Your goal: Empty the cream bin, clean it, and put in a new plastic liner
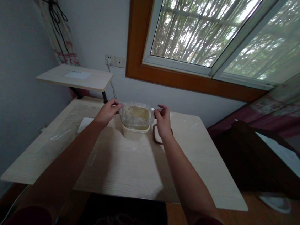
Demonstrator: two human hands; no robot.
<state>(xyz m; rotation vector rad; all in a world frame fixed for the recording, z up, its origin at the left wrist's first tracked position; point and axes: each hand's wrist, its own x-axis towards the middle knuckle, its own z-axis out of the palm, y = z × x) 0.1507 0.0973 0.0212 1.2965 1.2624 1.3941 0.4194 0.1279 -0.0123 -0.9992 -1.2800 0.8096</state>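
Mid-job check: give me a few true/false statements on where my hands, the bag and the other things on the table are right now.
1. The left hand and the right hand each hold an edge of the clear plastic bag. True.
2. The beige container stands on the floor. False: it stands on the wooden table.
3. A dark ring lies on the table beside the right hand. True.
4. The white sheet lies to the right of the container. False: it lies to its left, near the left hand.
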